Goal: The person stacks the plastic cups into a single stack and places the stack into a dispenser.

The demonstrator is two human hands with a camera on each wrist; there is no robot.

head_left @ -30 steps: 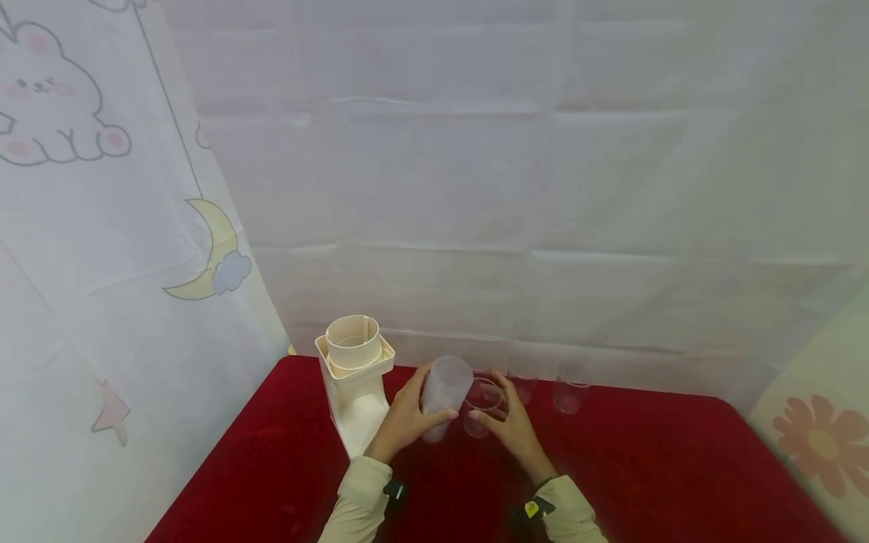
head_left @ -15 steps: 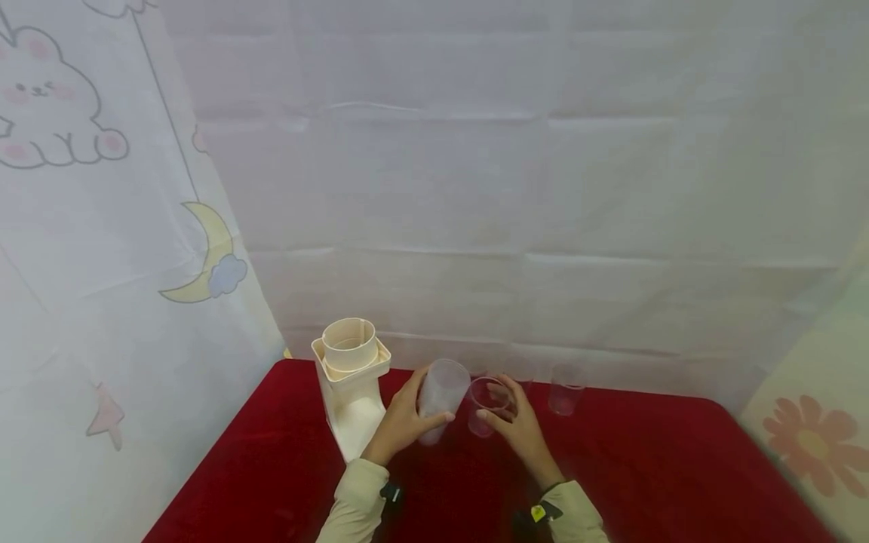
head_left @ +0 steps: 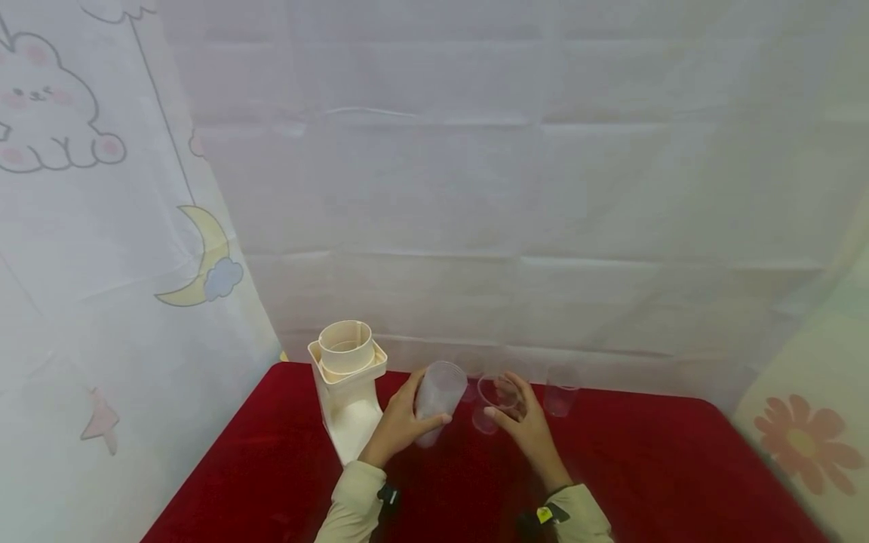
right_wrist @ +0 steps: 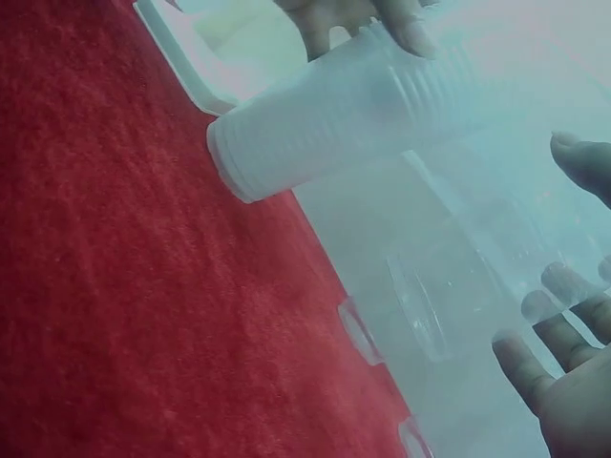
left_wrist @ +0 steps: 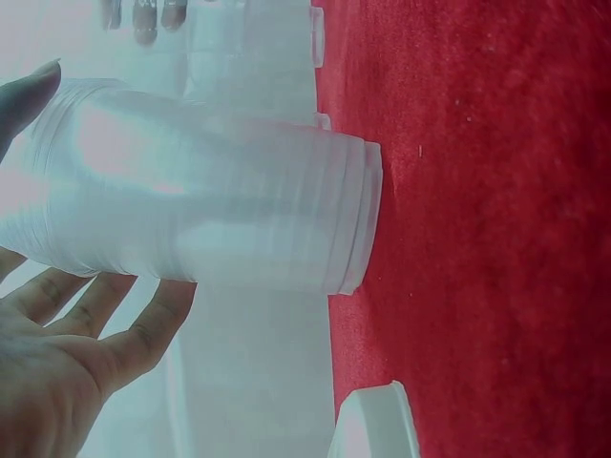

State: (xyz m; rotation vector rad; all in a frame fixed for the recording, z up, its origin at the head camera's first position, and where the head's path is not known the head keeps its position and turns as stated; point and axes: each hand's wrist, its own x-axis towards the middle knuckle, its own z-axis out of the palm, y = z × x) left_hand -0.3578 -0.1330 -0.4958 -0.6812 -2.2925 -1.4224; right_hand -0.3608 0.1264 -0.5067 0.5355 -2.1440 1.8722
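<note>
My left hand [head_left: 397, 428] grips a tilted stack of nested clear plastic cups [head_left: 440, 396], thumb on the near side. In the left wrist view the stack [left_wrist: 220, 191] shows many close rims at its mouth end and a narrower base end over the red cloth. My right hand [head_left: 532, 428] holds a single clear plastic cup [head_left: 485, 419] between thumb and fingers, just right of the stack and apart from it. Through its clear wall, the right fingertips [right_wrist: 539, 305] show in the right wrist view.
Several clear cups stand along the back of the red-covered table [head_left: 631, 452], among them a cup [head_left: 561, 394] right of my right hand. A cream plastic holder [head_left: 353, 411] with a round collar stands left of my left hand. A white sheet [head_left: 434, 188] hangs behind.
My right hand has moved a little right with the single cup, widening the gap to the stack. My left hand keeps hold of the stack, almost still.
</note>
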